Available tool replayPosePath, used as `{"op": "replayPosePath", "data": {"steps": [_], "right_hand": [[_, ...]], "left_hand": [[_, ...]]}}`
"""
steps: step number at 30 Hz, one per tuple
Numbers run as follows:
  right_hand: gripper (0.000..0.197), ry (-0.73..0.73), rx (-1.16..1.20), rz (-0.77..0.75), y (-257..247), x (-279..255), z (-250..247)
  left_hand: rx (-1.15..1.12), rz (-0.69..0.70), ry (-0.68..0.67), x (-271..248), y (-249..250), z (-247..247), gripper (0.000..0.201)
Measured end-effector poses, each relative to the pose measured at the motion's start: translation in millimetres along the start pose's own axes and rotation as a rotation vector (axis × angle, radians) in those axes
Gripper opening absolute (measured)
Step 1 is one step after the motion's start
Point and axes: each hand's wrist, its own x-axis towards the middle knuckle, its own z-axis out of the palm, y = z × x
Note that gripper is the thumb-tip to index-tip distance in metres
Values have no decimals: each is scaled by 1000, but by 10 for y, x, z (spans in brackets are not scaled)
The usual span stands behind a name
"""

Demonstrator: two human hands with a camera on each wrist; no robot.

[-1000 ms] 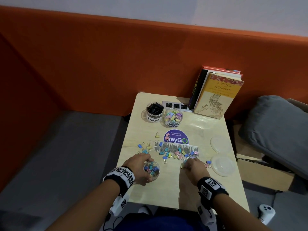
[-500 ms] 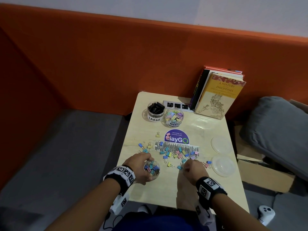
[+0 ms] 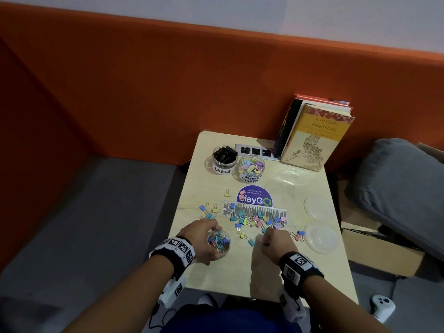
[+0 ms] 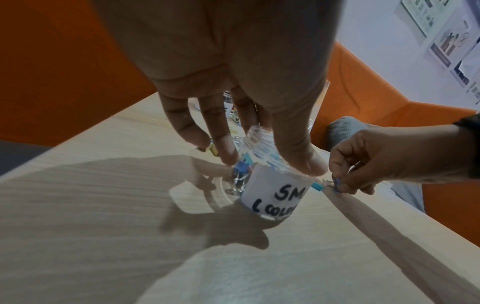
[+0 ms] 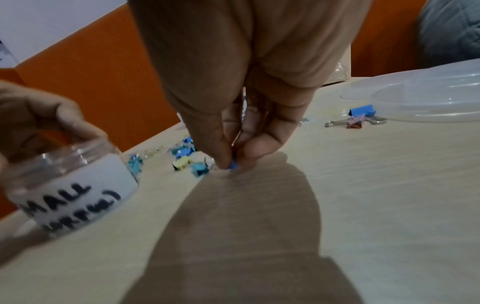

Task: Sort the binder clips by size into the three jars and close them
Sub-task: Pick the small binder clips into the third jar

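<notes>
1. Your left hand (image 3: 200,239) is wrapped around the small jar (image 3: 219,243), thumb and fingers curled on its upper wall; it stands lidless on the table (image 3: 276,280), partly filled with small coloured clips, its white label reading "SMALL".
2. Your right hand (image 3: 276,240) is closed to a narrow pinch on a small blue clip (image 5: 232,165) at the table surface, just right of the small jar.
3. The loose clips (image 3: 252,219), small and blue, yellow, pink and teal, lie scattered just beyond both hands, a few straying past your left hand toward the table's left edge.
4. Farther beyond your left hand stand two more lidless jars, touching: the large jar (image 3: 224,159) holds black clips, the medium jar (image 3: 251,168) pastel ones.
5. Two clear lids (image 3: 322,237) lie right of your right hand, near the table's right edge.
6. Bare table lies on your side of both hands, up to the front edge.
7. Books (image 3: 317,135) and a power strip (image 3: 254,150) stand at the far edge.
</notes>
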Motion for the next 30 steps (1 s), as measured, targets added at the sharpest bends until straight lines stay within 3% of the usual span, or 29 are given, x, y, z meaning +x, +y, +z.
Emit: {"op": "replayPosePath", "data": {"steps": [4, 8, 10, 14, 17, 21, 30], "right_hand": [[19, -22, 201, -123, -182, -55, -110], [14, -113, 406, -332, -479, -79, -115], [9, -116, 444, -352, -541, -70, -68], [3, 26, 270, -219, -422, 22, 6], [6, 21, 87, -122, -286, 83, 59], [4, -21, -37, -120, -189, 99, 117], [10, 10, -65, -203, -176, 99, 164]], "left_hand": [[-16, -7, 1, 7, 10, 3, 71], [-1, 7, 1, 13, 13, -2, 69], [-3, 12, 3, 12, 17, -7, 68], [-26, 7, 6, 9, 1, 3, 68], [-25, 5, 10, 12, -8, 7, 66], [-39, -2, -5, 3, 2, -9, 65], [-56, -10, -11, -2, 5, -20, 64]]}}
